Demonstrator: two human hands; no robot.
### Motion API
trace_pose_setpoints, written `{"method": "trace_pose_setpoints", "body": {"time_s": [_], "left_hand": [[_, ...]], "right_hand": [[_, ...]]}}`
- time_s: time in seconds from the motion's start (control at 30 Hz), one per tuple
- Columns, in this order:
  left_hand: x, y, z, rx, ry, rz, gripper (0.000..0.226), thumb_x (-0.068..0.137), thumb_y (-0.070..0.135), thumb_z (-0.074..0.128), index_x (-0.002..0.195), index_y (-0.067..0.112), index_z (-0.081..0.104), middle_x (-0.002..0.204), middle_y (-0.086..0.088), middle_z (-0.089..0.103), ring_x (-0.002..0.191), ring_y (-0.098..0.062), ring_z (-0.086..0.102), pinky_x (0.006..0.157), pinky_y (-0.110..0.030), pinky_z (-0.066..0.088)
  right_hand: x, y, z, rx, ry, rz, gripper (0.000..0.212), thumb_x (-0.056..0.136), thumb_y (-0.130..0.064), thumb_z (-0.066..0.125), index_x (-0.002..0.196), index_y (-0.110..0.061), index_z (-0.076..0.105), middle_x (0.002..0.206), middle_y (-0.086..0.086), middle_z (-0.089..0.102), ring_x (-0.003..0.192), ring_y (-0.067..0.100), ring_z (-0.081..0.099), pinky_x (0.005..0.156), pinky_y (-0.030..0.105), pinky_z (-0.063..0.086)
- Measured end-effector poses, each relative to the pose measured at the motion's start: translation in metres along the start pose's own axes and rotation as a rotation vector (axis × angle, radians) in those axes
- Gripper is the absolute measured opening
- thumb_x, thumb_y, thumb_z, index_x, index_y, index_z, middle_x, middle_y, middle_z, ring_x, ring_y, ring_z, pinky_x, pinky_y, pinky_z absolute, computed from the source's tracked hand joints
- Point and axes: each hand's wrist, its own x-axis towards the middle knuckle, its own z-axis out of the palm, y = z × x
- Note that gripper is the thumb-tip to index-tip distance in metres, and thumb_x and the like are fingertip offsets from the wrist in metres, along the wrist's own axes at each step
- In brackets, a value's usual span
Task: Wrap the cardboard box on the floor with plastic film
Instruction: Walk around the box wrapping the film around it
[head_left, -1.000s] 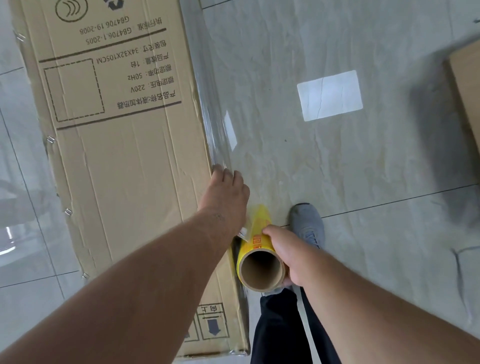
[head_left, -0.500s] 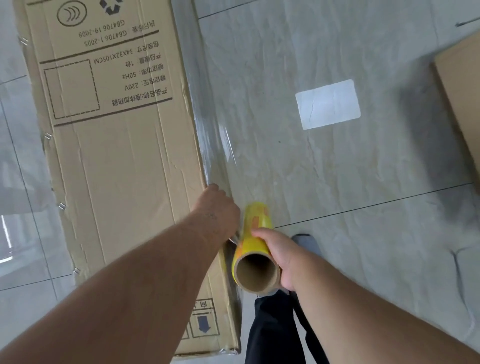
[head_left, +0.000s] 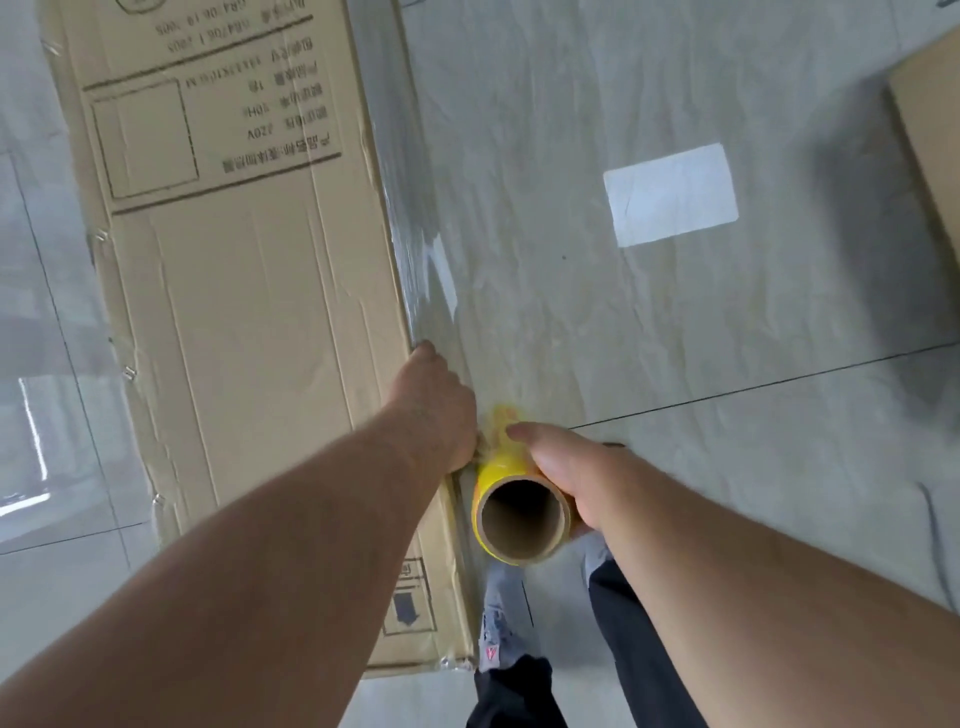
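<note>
From the head camera I see my right hand (head_left: 563, 475) curled around the yellow roll of plastic film (head_left: 511, 499), its open core facing me. My left hand (head_left: 434, 400) rests at the right edge of the cardboard box (head_left: 249, 322); I cannot tell its grip. The box lies flat on the tiled floor (head_left: 675, 364), with film (head_left: 415, 223) along its side.

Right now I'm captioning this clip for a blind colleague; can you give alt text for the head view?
A person's left hand presses the right edge of a long tan cardboard box lying on a grey tiled floor, while the right hand grips a yellow roll of clear plastic film beside it.
</note>
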Motion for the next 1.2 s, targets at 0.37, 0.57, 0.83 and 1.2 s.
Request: {"method": "trace_pose_setpoints", "body": {"time_s": [0.37,0.57,0.83,1.2], "left_hand": [[0.002,0.005,0.012,0.025,0.056,0.058,0.052,0.103,0.044,0.041,0.148,0.020,0.050,0.156,-0.015,0.047,0.142,-0.032,0.044,0.115,-0.050,0.029],[-0.005,0.019,0.019,-0.073,0.078,0.182,0.026,0.097,0.028,0.055,0.122,0.027,0.065,0.126,0.003,0.068,0.123,-0.022,0.061,0.104,-0.038,0.036],[-0.010,0.027,0.008,-0.044,-0.043,0.159,0.034,0.096,0.033,0.055,0.129,0.026,0.062,0.131,0.000,0.066,0.125,-0.023,0.057,0.109,-0.046,0.028],[-0.008,0.049,0.042,-0.037,0.118,0.232,0.052,0.100,0.035,0.046,0.151,0.023,0.048,0.162,-0.010,0.039,0.147,-0.028,0.039,0.116,-0.051,0.030]], "right_hand": [[0.012,0.045,0.037,0.764,-0.181,0.110,0.057,0.097,-0.062,0.065,0.131,-0.016,0.070,0.109,0.018,0.082,0.107,0.039,0.078,0.094,0.056,0.061],[0.013,0.057,0.018,0.430,-0.086,0.052,0.070,0.076,-0.066,0.081,0.131,-0.025,0.069,0.112,0.014,0.082,0.103,0.036,0.078,0.096,0.058,0.062],[-0.004,0.036,0.011,-0.214,0.026,0.000,0.070,0.091,-0.059,0.071,0.143,-0.013,0.064,0.139,0.018,0.066,0.121,0.035,0.068,0.105,0.041,0.052],[0.005,0.076,0.026,0.480,-0.012,0.130,0.057,0.092,-0.062,0.072,0.123,-0.015,0.066,0.110,0.019,0.079,0.101,0.040,0.075,0.094,0.065,0.060]]}}
